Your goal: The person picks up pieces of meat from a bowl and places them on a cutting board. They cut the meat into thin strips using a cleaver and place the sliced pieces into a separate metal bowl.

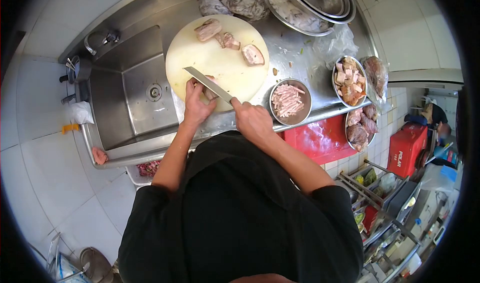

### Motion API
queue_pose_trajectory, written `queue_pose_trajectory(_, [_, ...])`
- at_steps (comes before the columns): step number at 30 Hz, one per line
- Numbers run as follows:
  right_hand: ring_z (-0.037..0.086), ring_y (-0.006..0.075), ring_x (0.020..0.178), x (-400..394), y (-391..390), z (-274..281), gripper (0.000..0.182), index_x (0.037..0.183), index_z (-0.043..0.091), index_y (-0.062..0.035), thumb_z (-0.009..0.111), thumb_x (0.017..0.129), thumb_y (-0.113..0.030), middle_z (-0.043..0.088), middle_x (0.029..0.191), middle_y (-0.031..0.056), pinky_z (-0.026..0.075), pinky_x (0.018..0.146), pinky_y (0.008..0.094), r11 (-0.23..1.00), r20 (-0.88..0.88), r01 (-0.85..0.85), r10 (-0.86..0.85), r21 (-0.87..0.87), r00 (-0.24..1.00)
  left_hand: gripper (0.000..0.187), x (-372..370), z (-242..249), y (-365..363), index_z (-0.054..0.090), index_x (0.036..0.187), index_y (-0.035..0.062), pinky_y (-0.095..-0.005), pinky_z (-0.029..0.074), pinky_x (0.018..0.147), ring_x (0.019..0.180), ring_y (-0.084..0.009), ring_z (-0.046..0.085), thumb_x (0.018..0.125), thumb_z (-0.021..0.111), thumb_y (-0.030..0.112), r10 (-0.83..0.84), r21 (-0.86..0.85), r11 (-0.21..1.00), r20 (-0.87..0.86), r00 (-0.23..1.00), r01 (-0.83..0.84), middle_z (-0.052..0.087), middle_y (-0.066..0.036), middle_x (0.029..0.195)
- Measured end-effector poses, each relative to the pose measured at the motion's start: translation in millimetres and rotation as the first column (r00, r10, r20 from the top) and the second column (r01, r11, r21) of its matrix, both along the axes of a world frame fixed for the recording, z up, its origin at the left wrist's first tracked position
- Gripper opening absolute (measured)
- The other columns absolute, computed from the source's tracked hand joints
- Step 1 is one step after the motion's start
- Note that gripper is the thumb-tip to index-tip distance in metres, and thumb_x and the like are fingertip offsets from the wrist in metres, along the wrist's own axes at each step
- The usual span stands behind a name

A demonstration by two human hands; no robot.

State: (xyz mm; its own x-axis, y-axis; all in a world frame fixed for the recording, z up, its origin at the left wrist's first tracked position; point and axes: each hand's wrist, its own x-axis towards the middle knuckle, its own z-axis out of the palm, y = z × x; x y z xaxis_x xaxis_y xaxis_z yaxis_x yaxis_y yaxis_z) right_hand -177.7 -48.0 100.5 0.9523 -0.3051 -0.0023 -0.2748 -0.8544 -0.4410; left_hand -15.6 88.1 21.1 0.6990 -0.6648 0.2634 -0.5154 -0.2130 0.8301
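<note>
In my right hand (252,123) is the handle of a knife (207,84), its broad blade slanting up and left over the round cutting board (190,53). My left hand (197,103) presses its closed fingers on a piece of pork (210,94) at the board's near edge, partly hidden under the blade. Farther back on the board lie a larger chunk of pork (208,29), a smaller scrap (230,41) and a pork slab with a dark rind (253,55). Right of the board, a steel bowl (308,109) holds many pale meat strips (287,101).
A steel sink (135,118) with a faucet (90,45) lies left. At the back are bagged meat (240,0) and stacked steel bowls (320,0). Bowls of pork chunks (350,80) and darker meat (360,128) stand right, beside a red tray (320,140).
</note>
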Motion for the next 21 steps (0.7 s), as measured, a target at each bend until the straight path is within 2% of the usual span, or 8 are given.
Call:
queue_pose_trajectory(3, [0.073,0.0361,0.069,15.5,-2.5,-1.3,0.016,0.103,0.059,-0.0007,0.052,0.090,-0.007,0.071,0.075,0.0222,0.058,0.066,0.0459,0.999,-0.007,-0.017,0.017,0.036,1.000,0.055,-1.1,-2.2,3.0,0.064,0.118,0.0009,-0.0439,0.048,0.104,0.120,-0.0386,0.055,0.065,0.078,0.000,0.026,0.018,1.000,-0.024,0.999,-0.026,0.053,-0.020,0.125])
queue_pose_trajectory(9, [0.074,0.0365,0.073,38.3,-0.8,-7.3,0.017,0.104,0.060,-0.0005,0.051,0.092,-0.007,0.072,0.077,0.0228,0.058,0.068,0.0467,0.995,-0.071,-0.032,0.039,0.096,0.997,0.044,2.2,-10.0,6.5,0.062,0.106,0.0018,-0.0439,0.048,0.103,0.119,-0.0387,0.055,0.064,0.076,0.001,0.041,-0.005,0.999,0.038,0.998,-0.041,0.053,-0.020,0.123])
queue_pose_trajectory(13, [0.074,0.0364,0.075,18.5,0.6,-15.2,0.015,0.102,0.059,-0.0009,0.051,0.091,-0.007,0.072,0.078,0.0214,0.058,0.069,0.0476,0.993,-0.106,0.007,0.006,0.121,0.994,0.042,8.7,-22.5,11.7,0.060,0.104,0.0023,-0.0415,0.048,0.101,0.112,-0.0367,0.058,0.063,0.073,-0.001,0.062,-0.050,0.997,0.006,0.998,-0.062,0.057,-0.017,0.117])
queue_pose_trajectory(15, [0.075,0.0363,0.076,1.6,-1.9,-14.3,0.016,0.103,0.060,-0.0006,0.052,0.090,-0.006,0.073,0.079,0.0210,0.058,0.070,0.0479,0.994,-0.196,0.026,-0.004,0.107,0.981,0.042,8.7,-24.8,16.0,0.059,0.103,0.0025,-0.0404,0.049,0.100,0.109,-0.0356,0.059,0.063,0.071,-0.002,0.102,-0.100,0.990,0.018,0.995,-0.100,0.058,-0.016,0.113])
queue_pose_trajectory(18, [0.074,0.0376,0.078,-12.0,-7.2,-17.5,0.017,0.106,0.061,-0.0006,0.053,0.092,-0.007,0.072,0.080,0.0222,0.058,0.073,0.0494,0.992,-0.255,0.047,-0.015,0.119,0.967,0.043,15.9,-37.9,28.6,0.058,0.106,0.0025,-0.0396,0.049,0.098,0.106,-0.0348,0.060,0.065,0.069,-0.003,0.102,-0.085,0.990,-0.157,0.982,-0.116,0.058,-0.014,0.112])
queue_pose_trajectory(21, [0.073,0.0415,0.080,-11.8,-5.2,-15.5,0.020,0.110,0.061,0.0003,0.053,0.096,-0.011,0.072,0.081,0.0250,0.057,0.077,0.0523,0.981,-0.293,0.098,-0.046,0.167,0.955,0.045,18.3,-32.3,30.0,0.056,0.110,0.0025,-0.0393,0.049,0.097,0.107,-0.0343,0.059,0.067,0.069,-0.004,0.071,-0.003,0.997,-0.110,0.991,-0.072,0.058,-0.015,0.113])
